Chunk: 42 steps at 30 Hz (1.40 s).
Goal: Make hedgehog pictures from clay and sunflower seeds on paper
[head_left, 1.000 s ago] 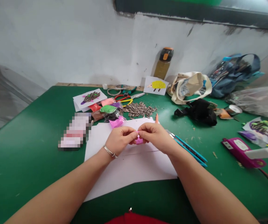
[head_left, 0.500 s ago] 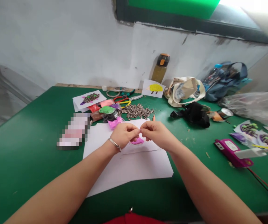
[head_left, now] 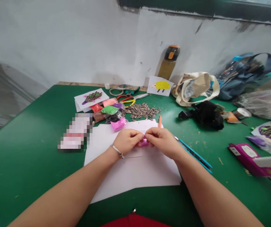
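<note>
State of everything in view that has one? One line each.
Left hand: fingertips pinched at pink clay
Right hand: pinched likewise, meeting the left
Pink clay: partly hidden by fingers
White paper sheets: flat, overlapping
Sunflower seeds: loose, piled
Green clay packet: wrapped
Water bottle: standing, lid on
Hedgehog picture: propped up
Canvas tote: open
Black bundle: crumpled
Phone: flat, pixelated
</note>
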### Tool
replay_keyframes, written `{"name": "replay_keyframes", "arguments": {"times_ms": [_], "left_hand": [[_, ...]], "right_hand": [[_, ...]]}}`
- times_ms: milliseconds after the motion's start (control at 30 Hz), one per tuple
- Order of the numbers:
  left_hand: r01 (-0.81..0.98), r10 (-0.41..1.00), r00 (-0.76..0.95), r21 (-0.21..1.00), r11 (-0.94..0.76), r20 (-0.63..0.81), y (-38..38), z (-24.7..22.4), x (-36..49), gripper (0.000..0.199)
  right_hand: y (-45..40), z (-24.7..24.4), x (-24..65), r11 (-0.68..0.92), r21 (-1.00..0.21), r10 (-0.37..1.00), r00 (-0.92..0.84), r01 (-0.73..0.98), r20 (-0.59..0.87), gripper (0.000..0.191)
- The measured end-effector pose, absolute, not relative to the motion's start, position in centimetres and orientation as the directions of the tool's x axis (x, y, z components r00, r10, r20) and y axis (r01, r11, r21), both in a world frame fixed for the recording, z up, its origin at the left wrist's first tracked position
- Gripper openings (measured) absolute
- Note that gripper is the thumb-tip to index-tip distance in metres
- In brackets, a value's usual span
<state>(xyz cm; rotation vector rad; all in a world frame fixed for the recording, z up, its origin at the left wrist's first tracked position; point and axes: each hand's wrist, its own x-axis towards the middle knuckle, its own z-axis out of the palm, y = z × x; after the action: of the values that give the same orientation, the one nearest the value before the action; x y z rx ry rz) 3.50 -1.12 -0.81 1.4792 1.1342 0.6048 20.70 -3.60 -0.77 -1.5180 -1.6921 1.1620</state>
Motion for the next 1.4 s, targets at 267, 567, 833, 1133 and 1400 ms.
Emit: {"name": "replay_keyframes", "arguments": {"times_ms": [267, 567, 833, 1133, 1400], "left_hand": [[0.610, 0.920, 0.385, 0.725, -0.318, 0.079, -0.6, -0.9, 1.6, 0.025], [0.604, 0.688, 0.716, 0.387, -0.697, 0.122, -0.6, -1.6, 1.5, 0.025], [0.577, 0.617, 0.784, 0.292, -0.763, 0.063, -0.4, -2.1, 1.5, 0.026], [0.597, 0.616, 0.785, 0.189, -0.780, 0.065, -0.8, -2.4, 1.4, 0.026], [0.610, 0.629, 0.776, 0.198, -0.767, 0.048, -1.0, -2.4, 1.6, 0.030]], "right_hand": [[-3.1, -1.4, 21.4, -0.017, -0.820, 0.981, -0.148, 0.571, -0.123, 0.019], [-3.1, -2.3, 20.1, 0.086, -0.666, 0.985, -0.162, 0.741, -0.053, 0.020], [-3.0, -2.5, 19.4, 0.120, -0.535, 0.986, -0.162, 0.836, -0.032, 0.023], [-2.9, -2.5, 19.7, 0.101, -0.497, 0.990, -0.136, 0.862, -0.035, 0.020], [-3.4, -2.3, 21.3, 0.265, -0.505, 0.960, -0.272, 0.822, 0.062, 0.039]]}}
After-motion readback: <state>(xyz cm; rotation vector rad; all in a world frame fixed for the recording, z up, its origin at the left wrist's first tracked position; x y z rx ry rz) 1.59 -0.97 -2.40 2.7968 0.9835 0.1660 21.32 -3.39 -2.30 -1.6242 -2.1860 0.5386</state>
